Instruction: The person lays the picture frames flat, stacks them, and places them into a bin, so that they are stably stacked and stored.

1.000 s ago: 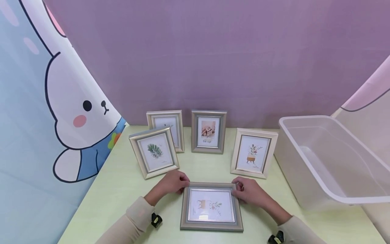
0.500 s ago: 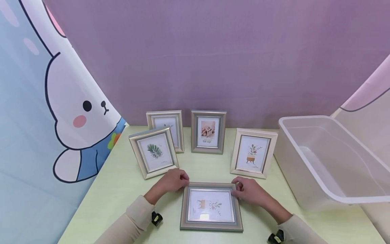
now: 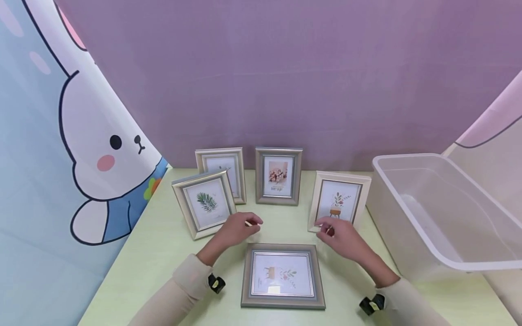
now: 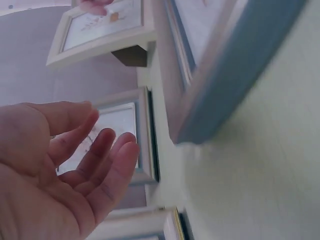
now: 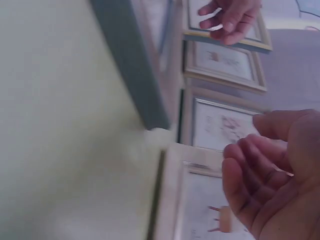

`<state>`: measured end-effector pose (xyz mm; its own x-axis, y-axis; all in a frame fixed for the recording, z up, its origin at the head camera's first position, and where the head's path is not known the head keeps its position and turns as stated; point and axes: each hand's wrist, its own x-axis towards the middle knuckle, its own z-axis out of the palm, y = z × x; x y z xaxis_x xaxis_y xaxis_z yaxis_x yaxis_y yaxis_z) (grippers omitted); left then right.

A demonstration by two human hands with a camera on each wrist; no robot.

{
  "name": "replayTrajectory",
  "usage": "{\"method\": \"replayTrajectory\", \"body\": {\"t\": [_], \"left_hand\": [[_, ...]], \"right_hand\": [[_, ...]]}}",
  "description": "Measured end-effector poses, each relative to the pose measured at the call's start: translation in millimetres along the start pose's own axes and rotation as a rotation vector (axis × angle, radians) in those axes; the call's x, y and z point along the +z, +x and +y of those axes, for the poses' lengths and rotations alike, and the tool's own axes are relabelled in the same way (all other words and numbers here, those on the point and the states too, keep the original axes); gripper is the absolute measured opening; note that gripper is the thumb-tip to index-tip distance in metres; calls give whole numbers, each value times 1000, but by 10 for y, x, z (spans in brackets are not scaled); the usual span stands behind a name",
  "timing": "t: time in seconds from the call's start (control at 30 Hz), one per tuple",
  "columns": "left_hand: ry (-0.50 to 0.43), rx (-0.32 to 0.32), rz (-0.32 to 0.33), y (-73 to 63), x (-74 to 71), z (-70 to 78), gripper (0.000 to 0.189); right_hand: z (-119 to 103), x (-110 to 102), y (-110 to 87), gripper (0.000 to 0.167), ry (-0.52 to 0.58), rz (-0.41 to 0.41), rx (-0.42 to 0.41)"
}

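A grey-brown picture frame (image 3: 248, 276) lies flat on the table, its potted-plant picture turned sideways. Just beyond its far left corner hovers my left hand (image 3: 236, 228), fingers loosely bent and holding nothing. Opposite it, my right hand (image 3: 340, 235) is raised past the far right corner, also without anything in its grasp. Behind the right hand stands a cream frame (image 3: 363, 199) with a plant picture, partly covered by the fingers. A champagne frame with a green leaf (image 3: 207, 202) leans upright close behind the left hand. Both wrist views show a gap between fingers and the flat frame.
At the back stand a pale frame (image 3: 240, 181), half hidden by the leaf frame, and a grey-brown frame with a flower picture (image 3: 278, 174). A large whitish plastic bin (image 3: 391, 226) stands on the right. A purple cloth (image 3: 285, 81) hangs behind the table (image 3: 134, 271).
Both hands have let go of the flat frame's far corners and lifted up and away from it. The flat frame stays in place, as do the standing frames.
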<state>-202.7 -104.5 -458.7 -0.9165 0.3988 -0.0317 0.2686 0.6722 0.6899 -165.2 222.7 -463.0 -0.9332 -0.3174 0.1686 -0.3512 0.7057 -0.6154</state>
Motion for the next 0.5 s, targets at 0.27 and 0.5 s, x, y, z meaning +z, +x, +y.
{"method": "replayTrajectory", "body": {"t": [0.27,0.5], "left_hand": [[-142,0,2,143,151,221,23],[-240,12,35,360,343,392,30]], "right_hand": [[-80,-259,162,19,16,233,-109],[-131,-453,289,20,-35,397,-156]]}}
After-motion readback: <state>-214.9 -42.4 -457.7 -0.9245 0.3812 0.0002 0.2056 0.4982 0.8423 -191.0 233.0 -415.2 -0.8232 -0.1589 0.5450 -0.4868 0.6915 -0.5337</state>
